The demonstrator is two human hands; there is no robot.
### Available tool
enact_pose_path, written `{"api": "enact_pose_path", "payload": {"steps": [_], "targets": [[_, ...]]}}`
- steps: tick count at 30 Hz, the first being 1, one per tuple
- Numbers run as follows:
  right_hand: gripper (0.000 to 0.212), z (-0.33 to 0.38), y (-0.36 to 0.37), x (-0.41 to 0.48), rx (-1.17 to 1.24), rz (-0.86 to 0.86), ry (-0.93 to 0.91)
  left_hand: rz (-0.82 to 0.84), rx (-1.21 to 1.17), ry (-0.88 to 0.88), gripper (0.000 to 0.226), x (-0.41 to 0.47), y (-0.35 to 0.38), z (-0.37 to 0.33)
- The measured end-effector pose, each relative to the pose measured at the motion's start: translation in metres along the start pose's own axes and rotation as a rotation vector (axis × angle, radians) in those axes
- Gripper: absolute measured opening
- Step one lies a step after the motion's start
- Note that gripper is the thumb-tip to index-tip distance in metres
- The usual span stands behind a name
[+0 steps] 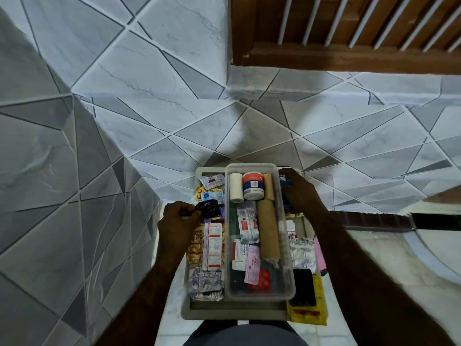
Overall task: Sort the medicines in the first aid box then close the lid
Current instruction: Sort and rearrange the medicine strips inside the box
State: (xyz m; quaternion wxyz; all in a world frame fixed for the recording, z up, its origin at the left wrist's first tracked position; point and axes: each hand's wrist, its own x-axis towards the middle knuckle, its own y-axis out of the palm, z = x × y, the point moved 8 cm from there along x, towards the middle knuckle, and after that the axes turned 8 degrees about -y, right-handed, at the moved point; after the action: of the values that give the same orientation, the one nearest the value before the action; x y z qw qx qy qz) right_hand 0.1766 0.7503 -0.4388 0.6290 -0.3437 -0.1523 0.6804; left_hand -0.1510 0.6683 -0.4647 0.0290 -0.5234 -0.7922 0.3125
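The grey first aid box [234, 313] sits in front of me on a white surface. A clear inner tray [259, 294] rests in it, holding a white tape roll [235, 187], a white jar with an orange band [253, 186], tan bandage rolls [269, 233] and blister strips [247, 227]. More blister strips [212, 245] lie in the box's left part. My left hand [178, 218] pinches a dark foil packet [209, 208] at the box's left edge. My right hand [298, 192] grips a blue and white pack [284, 180] beside the tray's far right corner.
A yellow and black sachet [308, 313] and a pink item [319, 255] lie along the box's right side. Tiled walls with grey triangles rise ahead and to the left. A wooden window frame [349, 56] hangs above. My lap is under the box's near edge.
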Motion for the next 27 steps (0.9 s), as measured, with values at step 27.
{"api": "enact_pose_path", "payload": {"steps": [27], "targets": [[0.064,0.019,-0.045,-0.047,0.118,-0.291,0.026,0.168,-0.432,-0.312,0.009,-0.015,0.002,-0.010]]}}
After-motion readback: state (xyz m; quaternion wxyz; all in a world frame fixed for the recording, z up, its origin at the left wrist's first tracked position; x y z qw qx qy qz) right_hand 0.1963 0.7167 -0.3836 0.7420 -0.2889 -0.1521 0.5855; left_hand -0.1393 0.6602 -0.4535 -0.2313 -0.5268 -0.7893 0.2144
